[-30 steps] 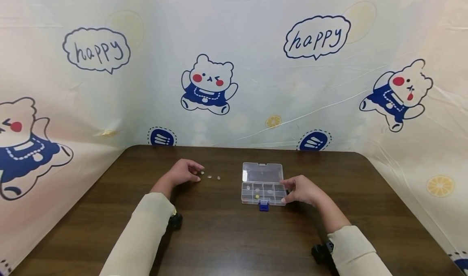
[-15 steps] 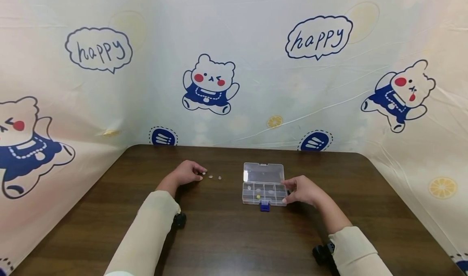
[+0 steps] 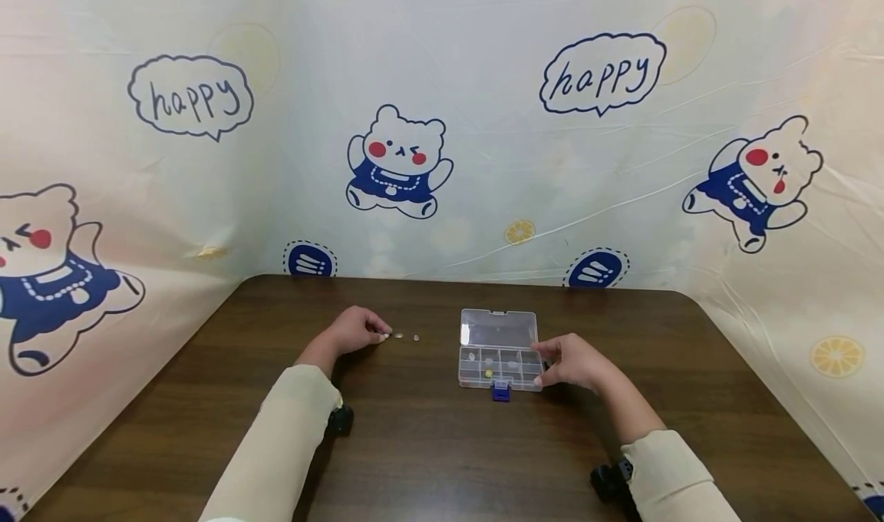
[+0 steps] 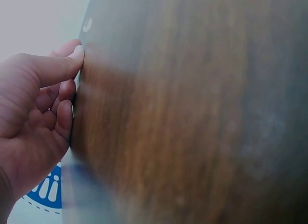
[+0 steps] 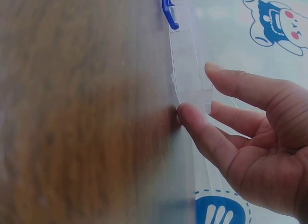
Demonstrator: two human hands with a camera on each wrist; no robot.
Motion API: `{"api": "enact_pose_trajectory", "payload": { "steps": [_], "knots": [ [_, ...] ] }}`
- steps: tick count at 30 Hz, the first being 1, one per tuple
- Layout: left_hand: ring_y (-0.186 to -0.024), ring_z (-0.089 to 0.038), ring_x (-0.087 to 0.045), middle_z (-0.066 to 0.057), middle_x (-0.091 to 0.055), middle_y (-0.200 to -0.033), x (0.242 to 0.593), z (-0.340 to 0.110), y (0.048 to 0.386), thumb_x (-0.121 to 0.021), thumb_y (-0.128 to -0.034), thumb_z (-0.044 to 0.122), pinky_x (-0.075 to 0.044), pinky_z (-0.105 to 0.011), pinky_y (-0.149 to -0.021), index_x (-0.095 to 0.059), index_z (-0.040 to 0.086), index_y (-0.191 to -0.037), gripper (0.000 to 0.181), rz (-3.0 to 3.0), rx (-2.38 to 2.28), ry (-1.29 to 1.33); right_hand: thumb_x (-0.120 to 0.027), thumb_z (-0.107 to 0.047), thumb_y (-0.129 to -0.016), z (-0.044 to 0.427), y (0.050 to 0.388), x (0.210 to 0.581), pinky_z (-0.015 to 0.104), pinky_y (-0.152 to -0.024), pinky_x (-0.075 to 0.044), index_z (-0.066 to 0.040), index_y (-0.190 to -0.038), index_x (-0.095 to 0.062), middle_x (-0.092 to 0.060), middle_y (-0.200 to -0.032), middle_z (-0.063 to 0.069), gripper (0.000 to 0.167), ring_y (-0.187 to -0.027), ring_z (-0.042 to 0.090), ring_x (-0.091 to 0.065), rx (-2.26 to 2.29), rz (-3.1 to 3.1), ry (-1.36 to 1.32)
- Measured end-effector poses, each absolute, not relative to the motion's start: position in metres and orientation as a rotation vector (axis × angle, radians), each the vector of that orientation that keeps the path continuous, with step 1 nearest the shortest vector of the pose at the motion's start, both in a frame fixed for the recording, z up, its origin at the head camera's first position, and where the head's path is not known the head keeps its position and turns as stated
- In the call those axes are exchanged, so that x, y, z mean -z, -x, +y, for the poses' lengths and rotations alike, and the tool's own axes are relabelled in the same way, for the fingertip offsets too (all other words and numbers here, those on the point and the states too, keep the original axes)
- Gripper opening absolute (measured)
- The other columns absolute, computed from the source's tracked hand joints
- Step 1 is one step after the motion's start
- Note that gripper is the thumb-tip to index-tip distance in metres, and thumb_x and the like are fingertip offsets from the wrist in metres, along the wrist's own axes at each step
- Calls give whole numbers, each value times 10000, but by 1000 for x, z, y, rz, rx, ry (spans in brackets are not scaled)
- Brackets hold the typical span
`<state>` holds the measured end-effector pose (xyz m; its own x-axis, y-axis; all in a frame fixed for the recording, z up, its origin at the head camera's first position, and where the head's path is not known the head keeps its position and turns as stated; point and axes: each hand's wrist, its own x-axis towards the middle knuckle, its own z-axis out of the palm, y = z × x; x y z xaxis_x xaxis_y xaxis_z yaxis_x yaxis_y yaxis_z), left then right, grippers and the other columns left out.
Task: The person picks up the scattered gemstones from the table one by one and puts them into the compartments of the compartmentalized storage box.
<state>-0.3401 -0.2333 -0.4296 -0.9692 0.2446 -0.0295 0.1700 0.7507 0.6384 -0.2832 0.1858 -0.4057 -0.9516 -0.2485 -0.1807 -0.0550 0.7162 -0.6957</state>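
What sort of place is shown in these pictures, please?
Likely an indoor recording spot, though the wider room is not visible: a wooden-looking table before a creased, cartoon-printed backdrop, and black wrist devices.

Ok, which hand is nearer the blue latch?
Right. The right hand holds the box slightly right of the latch; the left hand is well left of it, by some pale pieces.

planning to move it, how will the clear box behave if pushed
The clear box likely slides rather than tips, lying low and flat. It looks thin-walled, so probably light. The yellow piece may shift, with room around it.
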Motion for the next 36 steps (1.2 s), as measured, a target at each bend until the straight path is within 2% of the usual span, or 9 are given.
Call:
{"api": "enact_pose_trajectory", "payload": {
  "steps": [24, 36],
  "knots": [
    [-919, -181, -606, -23, -701, -977, 425, -231, 330, -699, -902, 92, -500, -423, -889, -757, 93, -990, 105, 2809, -1117, -325, -876, -113, -702, 189, 283, 405, 488, -970, -450, -15, -1280, -631, -632, -1231, 171, 636, -1103, 262, -581, 1067, 2667, 336],
    [-830, -178, -582, -2, -703, -944, 418, -219, 325, -738, -879, 148, -508, -342, -751, -761, 112, -978, 108, 2778, -1155, -395, -877, -109, -700, 188, 284, 405, 487, -979, -444, -36, -1278, -639, -635, -1226, 163, 629, -1056, 241, -578, 1070, 2667, 310]
  ]
}}
